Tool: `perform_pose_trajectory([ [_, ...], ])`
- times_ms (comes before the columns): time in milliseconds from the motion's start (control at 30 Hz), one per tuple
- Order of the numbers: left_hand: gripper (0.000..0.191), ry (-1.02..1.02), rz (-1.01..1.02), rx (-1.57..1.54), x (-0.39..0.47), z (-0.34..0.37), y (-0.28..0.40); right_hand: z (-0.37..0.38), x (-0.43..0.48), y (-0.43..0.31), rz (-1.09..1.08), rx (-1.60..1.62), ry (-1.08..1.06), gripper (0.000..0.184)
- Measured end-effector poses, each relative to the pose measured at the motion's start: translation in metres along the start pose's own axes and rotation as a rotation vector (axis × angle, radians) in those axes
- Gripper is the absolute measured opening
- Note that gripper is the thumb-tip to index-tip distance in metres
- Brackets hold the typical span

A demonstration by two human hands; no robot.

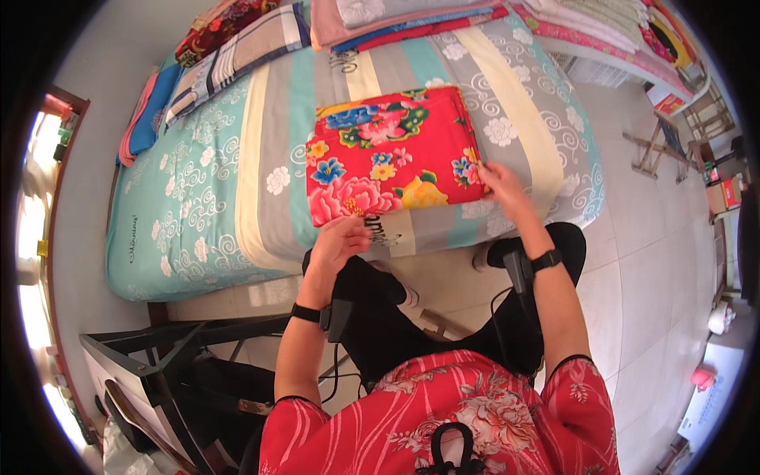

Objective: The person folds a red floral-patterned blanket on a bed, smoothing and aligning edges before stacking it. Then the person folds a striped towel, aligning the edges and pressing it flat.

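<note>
A folded red cloth (389,154) printed with pink, blue and yellow flowers lies flat on the bed in front of me. My right hand (506,189) pinches its right edge close to the near corner. At the near edge, towards the left corner, my left hand (342,242) has its fingertips against the cloth, the other fingers loosely curled. Whether those fingertips grip the fabric is unclear. Beneath the cloth spreads a teal, grey and cream bed cover (202,178) with white flowers and scrolls.
Folded textiles line the bed's far side, among them a plaid cloth (237,59) and a pink and blue stack (409,27). A dark metal frame (172,350) stands at my left. On the tiled floor to the right is a folding stool (665,145). Cables hang from both wrist devices.
</note>
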State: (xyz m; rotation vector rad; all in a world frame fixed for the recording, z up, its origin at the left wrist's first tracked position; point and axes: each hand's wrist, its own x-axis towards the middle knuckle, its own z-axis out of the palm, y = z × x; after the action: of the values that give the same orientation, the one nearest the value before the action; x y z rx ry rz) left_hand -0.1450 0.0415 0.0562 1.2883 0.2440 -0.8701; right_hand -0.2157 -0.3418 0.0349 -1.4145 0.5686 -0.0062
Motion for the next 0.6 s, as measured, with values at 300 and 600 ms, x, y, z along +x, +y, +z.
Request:
perform_pose_trajectory([
  [300, 0.058, 0.598, 0.427, 0.390, 0.047, -0.051, 0.019, 0.030, -0.019, -0.010, -0.129, -0.156, 0.144, 0.031],
  [600, 0.067, 0.580, 0.554, 0.721, 0.056, -0.057, 0.033, 0.002, -0.018, 0.000, -0.295, -0.596, 0.283, 0.036],
])
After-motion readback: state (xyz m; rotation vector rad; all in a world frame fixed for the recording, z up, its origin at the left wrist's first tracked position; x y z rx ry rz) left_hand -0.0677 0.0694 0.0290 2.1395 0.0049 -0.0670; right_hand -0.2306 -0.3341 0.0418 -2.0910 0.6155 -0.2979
